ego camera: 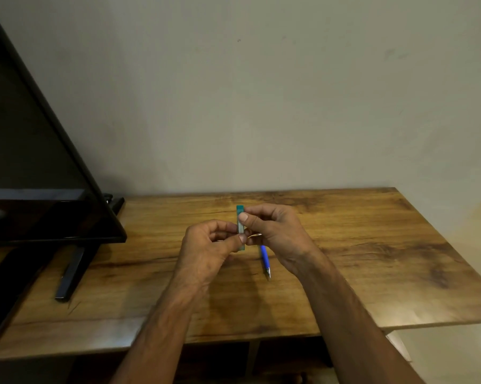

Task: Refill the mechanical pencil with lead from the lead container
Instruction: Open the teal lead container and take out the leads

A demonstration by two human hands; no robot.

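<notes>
Left hand [209,242] pinches the slim teal plastic lead container [240,225] low down, right hand [272,231] pinches its top, the cap I think. Ease it off gently. Blue plastic mechanical pencil [265,259] lies just under the right hand.

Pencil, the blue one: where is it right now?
The pencil seems to lie on the table mid-frame in the head view, top end hidden under the right hand, just right of the lead container.
</notes>
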